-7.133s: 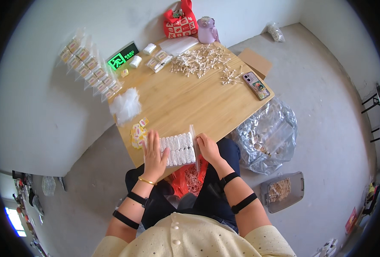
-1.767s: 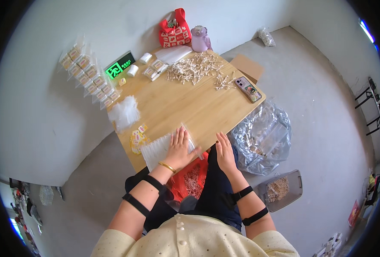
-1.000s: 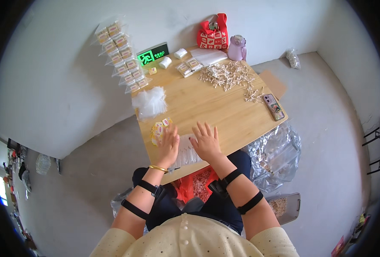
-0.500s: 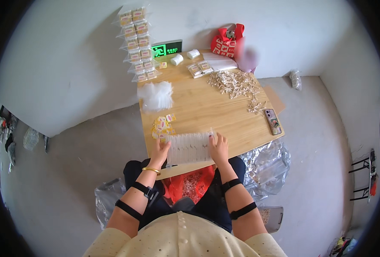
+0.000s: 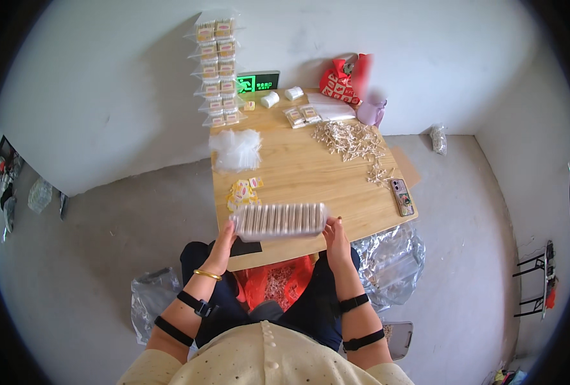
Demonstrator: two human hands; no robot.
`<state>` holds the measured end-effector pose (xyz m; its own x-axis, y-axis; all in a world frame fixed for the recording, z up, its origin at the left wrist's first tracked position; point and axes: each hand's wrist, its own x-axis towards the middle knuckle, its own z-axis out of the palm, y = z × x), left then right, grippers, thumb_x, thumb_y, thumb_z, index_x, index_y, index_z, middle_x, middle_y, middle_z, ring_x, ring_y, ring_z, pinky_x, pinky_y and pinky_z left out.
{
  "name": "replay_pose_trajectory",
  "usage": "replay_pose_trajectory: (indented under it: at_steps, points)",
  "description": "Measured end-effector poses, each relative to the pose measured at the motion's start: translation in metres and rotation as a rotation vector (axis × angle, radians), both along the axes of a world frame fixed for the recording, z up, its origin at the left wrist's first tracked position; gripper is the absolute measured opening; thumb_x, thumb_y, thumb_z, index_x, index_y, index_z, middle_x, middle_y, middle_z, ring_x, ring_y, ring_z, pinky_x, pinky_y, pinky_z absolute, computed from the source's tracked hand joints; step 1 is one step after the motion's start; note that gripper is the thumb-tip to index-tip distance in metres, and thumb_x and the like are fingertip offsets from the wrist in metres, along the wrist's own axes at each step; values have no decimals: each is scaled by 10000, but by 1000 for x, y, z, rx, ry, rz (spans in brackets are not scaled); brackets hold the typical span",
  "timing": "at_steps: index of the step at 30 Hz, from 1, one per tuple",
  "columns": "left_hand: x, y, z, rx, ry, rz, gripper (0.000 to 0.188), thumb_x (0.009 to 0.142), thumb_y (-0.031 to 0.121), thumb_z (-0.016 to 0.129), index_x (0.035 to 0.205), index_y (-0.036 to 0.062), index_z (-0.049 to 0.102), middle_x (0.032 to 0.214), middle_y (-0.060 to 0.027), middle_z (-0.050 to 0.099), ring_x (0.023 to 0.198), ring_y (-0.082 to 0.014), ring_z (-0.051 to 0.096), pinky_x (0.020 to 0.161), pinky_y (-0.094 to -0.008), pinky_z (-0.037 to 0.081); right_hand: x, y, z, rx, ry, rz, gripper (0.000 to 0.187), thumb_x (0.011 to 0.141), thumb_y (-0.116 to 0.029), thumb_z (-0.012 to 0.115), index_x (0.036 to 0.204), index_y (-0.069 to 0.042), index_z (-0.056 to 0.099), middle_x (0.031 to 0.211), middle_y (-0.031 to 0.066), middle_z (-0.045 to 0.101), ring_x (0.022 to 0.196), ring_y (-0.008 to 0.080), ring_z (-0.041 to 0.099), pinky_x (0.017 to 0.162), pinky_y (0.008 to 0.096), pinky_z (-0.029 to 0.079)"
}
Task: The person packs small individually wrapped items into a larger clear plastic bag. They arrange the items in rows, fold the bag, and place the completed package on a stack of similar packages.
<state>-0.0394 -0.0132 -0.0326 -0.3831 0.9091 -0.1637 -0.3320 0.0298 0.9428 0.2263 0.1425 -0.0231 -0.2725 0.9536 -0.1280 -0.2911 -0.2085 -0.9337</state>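
Between my two hands is a long clear-plastic pack of cotton swabs (image 5: 280,219), lifted at the near edge of the table, its row of narrow bundles showing. My left hand (image 5: 221,247) grips its left end, and my right hand (image 5: 336,239) holds its right end. Just beyond the pack lies a scattered pile of small yellow-and-white cards (image 5: 241,194). A flat black thing (image 5: 245,248) shows on the table beside my left hand.
On the wooden table (image 5: 291,160) are clear bags (image 5: 237,151), loose cotton swabs (image 5: 349,140), a phone (image 5: 402,197), two small packs (image 5: 302,115) and a lilac jug (image 5: 371,113). Tall stacked swab packs (image 5: 217,70) stand back left. A red bag (image 5: 278,282) of swabs sits between my knees.
The pack has turned in my hands, from a whitish see-through side to its striped row of bundles. Both hands still hold its ends, and the view has shifted slightly.
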Motion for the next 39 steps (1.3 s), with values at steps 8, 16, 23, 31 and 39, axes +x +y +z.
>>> replay_pose_trajectory:
  at_steps: [8,16,23,31,39]
  points:
    - [32,-68,-12,-194,-16,-94,557,1024,505,394,1220,-5,503,1237,-110,545,1134,-150,527,997,-326,410,44,-57,-23,-240,-176,72,469,1054,-347,364,1011,24,647,1141,156,659,1074,198,601,996,340,438]
    - [29,-62,-25,-263,186,11,470,986,385,563,1196,-20,449,1069,-100,573,980,-129,556,891,-278,447,45,-59,-28,-234,-93,66,367,1031,-319,438,1079,1,611,1111,111,651,1044,188,609,958,337,461]
    - [30,-51,-19,-376,193,20,514,926,337,667,1214,-28,446,1040,-116,604,896,-129,578,788,-283,480,42,-63,-44,-252,-243,84,279,1002,-287,521,1107,-42,603,1003,35,641,897,118,581,794,259,442]
    - [23,-49,-32,-352,157,-38,509,893,340,715,1177,-23,500,1026,-99,625,881,-120,586,751,-260,487,48,-59,-80,-375,-190,249,417,1031,-395,440,1250,-51,527,1144,53,623,996,165,595,823,299,457]
    - [20,-53,-35,-310,163,-62,486,883,349,729,1153,-10,544,1038,-84,639,912,-122,602,788,-261,491,33,-61,-67,-455,-118,211,447,1036,-396,420,1274,-31,518,1201,74,602,1051,197,586,852,336,469]
